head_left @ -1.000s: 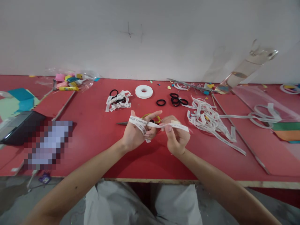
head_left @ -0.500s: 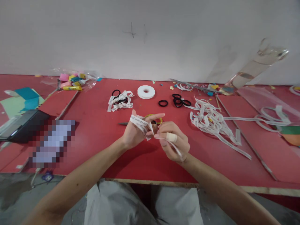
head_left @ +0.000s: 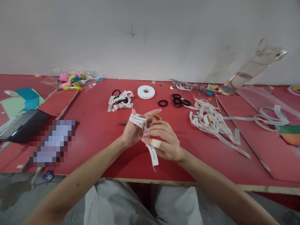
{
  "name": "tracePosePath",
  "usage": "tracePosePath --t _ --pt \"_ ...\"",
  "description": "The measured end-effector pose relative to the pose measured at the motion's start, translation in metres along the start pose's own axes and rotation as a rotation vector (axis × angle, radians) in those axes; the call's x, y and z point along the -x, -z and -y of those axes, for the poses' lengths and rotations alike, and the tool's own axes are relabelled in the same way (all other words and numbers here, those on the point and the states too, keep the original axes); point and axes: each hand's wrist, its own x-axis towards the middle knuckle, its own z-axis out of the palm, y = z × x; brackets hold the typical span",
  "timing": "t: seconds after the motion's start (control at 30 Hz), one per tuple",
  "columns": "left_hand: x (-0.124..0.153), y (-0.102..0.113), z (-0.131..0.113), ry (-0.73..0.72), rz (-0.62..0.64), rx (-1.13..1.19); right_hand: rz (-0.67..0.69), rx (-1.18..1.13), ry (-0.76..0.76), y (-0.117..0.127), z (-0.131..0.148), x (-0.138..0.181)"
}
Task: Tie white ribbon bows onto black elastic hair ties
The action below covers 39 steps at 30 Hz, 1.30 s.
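A white ribbon (head_left: 137, 119) printed with "BEST WISHES FOR" runs across the palm and thumb of my left hand (head_left: 131, 132). The left index finger stretches out to the right, while the other left fingers are mostly hidden behind my right hand. My right hand (head_left: 165, 140), with a bandage (head_left: 156, 143) round one finger, pinches the ribbon beside the left fingers. A loose ribbon end (head_left: 152, 155) hangs below the right fingers. Under both hands lie scissors, showing a yellow handle (head_left: 157, 117) and a dark blade tip (head_left: 122, 123).
Behind the hands are a white tape roll (head_left: 146, 97), black hair ties (head_left: 163, 103) and hair ties with ribbon bows (head_left: 122, 100). A ribbon pile (head_left: 208, 120) lies right, with a tilted bottle (head_left: 248, 75) beyond. A phone (head_left: 53, 142) and dark case (head_left: 28, 126) lie left.
My right hand has moved left and turned over, closer to my left hand. The ribbon's free end now hangs down between them instead of trailing over the right palm.
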Motion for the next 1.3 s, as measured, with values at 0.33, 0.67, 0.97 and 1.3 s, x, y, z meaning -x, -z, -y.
tracePosePath --t 0.33,0.67,0.97,1.3 --pt "-0.002 0.007 0.002 0.071 0.099 0.016 0.044 0.025 0.010 -0.001 0.002 -0.003" --pt "0.000 0.008 0.005 0.139 0.111 0.022 0.003 -0.029 -0.008 -0.006 0.002 0.001" --pt "0.003 0.001 0.009 0.059 0.097 -0.045 0.081 0.085 -0.021 -0.008 0.003 -0.001" --pt "0.004 0.001 0.012 0.032 0.095 -0.170 0.014 -0.144 -0.104 -0.006 0.004 0.002"
